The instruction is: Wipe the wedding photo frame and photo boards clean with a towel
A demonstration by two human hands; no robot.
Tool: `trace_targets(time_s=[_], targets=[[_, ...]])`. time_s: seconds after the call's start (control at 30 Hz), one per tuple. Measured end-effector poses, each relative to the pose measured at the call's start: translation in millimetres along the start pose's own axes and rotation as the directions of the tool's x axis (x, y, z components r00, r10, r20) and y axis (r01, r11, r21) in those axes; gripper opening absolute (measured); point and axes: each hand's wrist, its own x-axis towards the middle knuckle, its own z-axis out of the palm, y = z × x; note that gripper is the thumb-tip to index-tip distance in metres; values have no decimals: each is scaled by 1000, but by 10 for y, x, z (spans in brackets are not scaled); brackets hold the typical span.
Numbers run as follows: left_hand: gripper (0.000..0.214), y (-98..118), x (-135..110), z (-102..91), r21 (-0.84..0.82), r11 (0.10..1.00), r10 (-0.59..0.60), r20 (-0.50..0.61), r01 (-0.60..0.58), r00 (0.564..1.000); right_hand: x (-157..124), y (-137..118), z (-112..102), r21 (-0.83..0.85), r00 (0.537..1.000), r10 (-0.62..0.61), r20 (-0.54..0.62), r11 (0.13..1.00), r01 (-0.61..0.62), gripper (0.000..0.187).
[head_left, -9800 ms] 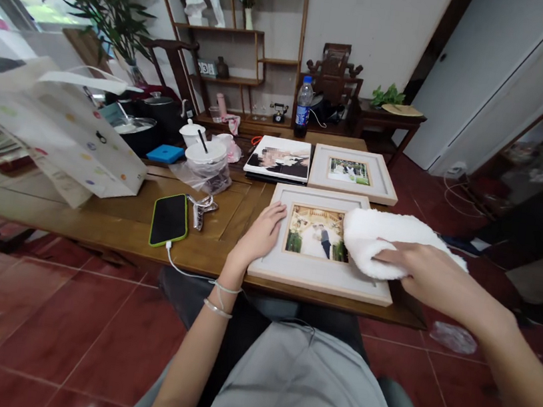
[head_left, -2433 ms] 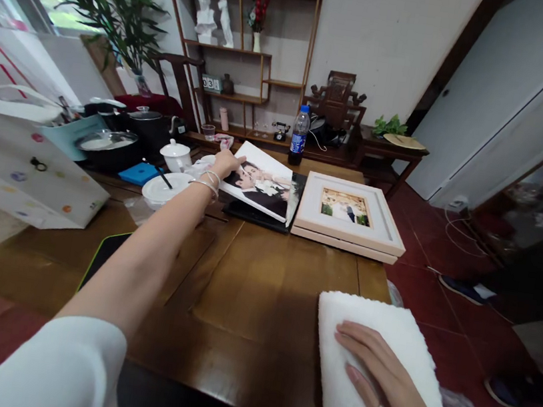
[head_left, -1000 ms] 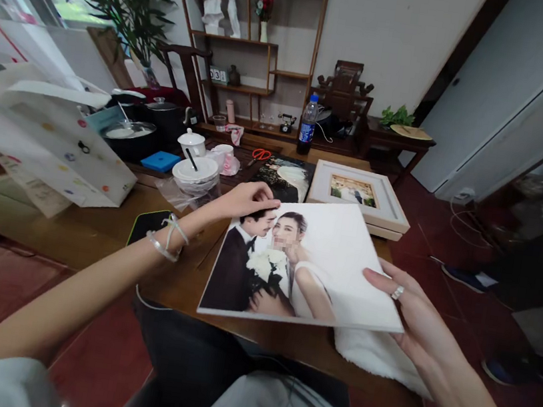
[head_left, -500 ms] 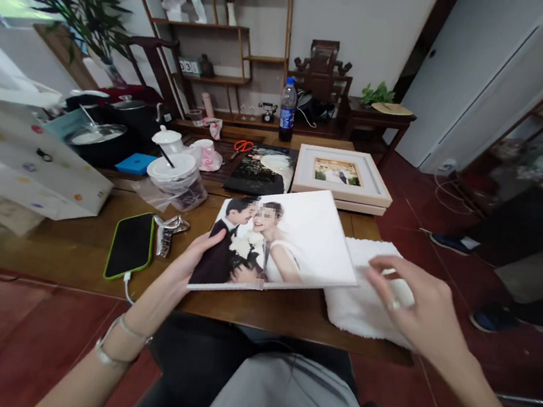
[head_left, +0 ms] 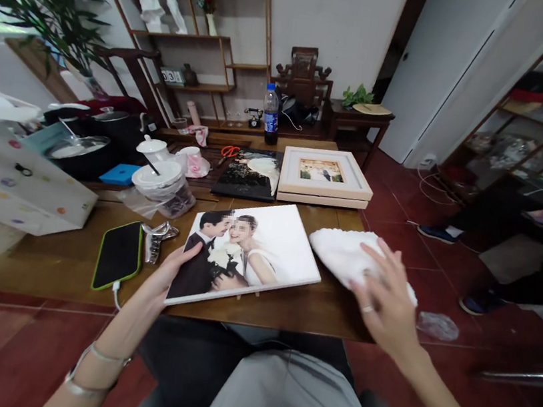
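My left hand (head_left: 166,283) grips the left edge of a wedding photo panel (head_left: 290,250), thumb on its face and fingers underneath. The panel lies tilted low over the table, its printed side up. On the right, my right hand (head_left: 387,294) has its fingers on a white cloth (head_left: 338,250), which is bunched up under them. A ring is on one of its fingers. Left of the panel are a phone (head_left: 118,256) in a green case with a cable plugged in and a clear hair claw clip (head_left: 158,241).
Behind the panel lie a dark photo panel (head_left: 247,176) and stacked picture frames (head_left: 323,197). A cola bottle (head_left: 270,116), orange-handled scissors (head_left: 229,152), a lidded plastic cup (head_left: 163,185) and a white paper bag (head_left: 26,182) stand around. A person's legs (head_left: 506,257) show at right.
My right hand has come down onto the white cloth and bunched it up, pulling it from the table's front edge. The photo panel has lowered and shifted left in view as the head turned.
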Motion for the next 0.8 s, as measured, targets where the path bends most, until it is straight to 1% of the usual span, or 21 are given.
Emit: trace_targets(time_s=[0.03,0.07,0.1,0.13,0.17,0.23,0.3,0.37,0.43,0.47,0.5,0.53,0.57,0.6,0.63,0.67,0.7,0.73,0.77,0.8], targets=[[34,3,-1,-4,2,1000,0,1,0,1000,49,35,-64,48,991,87,-101,995,-82,11],[35,5,0,-5,6,1000,3,5,-3,1000,101,69,-130,94,964,174,-202,983,-158,12],[36,6,4,-2,11,1000,4,12,-4,1000,155,103,-189,128,924,243,-294,968,-214,13],[36,4,12,6,17,1000,5,23,-6,1000,208,137,-239,143,881,280,-382,960,-243,13],[36,-1,23,17,25,1000,4,37,-5,999,261,172,-278,139,839,282,-465,959,-245,13],[35,-21,52,48,37,999,-1,64,-1,998,363,240,-328,86,769,223,-599,973,-216,15],[32,-49,84,87,49,999,-7,83,3,996,463,304,-360,-12,721,119,-683,985,-173,21],[32,-78,110,130,60,998,-14,95,8,995,557,359,-397,-146,680,-30,-733,983,-114,24],[34,-103,125,174,65,998,-18,109,11,994,628,405,-429,-289,639,-192,-745,956,-49,24],[35,-113,128,194,65,998,-18,116,11,993,644,422,-434,-354,625,-264,-734,935,-21,23],[37,-121,129,213,63,998,-17,122,10,992,643,435,-424,-412,627,-324,-708,911,5,22],[38,-128,128,230,61,998,-15,126,7,992,621,441,-394,-461,653,-370,-661,887,37,19],[39,-134,126,243,60,998,-10,129,2,992,580,438,-344,-496,702,-407,-585,864,88,18],[40,-139,122,253,61,998,-4,132,-4,991,522,424,-272,-505,765,-434,-476,847,166,17],[41,-142,116,259,65,998,2,136,-11,991,451,400,-185,-477,825,-454,-337,837,266,17],[41,-145,110,263,70,997,7,140,-17,990,375,363,-87,-408,863,-469,-187,836,366,16],[40,-148,103,263,76,997,9,144,-20,990,300,316,12,-313,874,-484,-48,838,447,14],[39,-150,97,261,82,996,8,147,-20,989,231,261,103,-210,868,-491,66,844,493,11],[38,-152,92,258,86,996,5,149,-18,989,173,200,178,-124,861,-486,147,855,504,8],[38,-154,89,253,89,996,1,151,-15,989,128,140,231,-69,865,-458,205,875,480,7]])
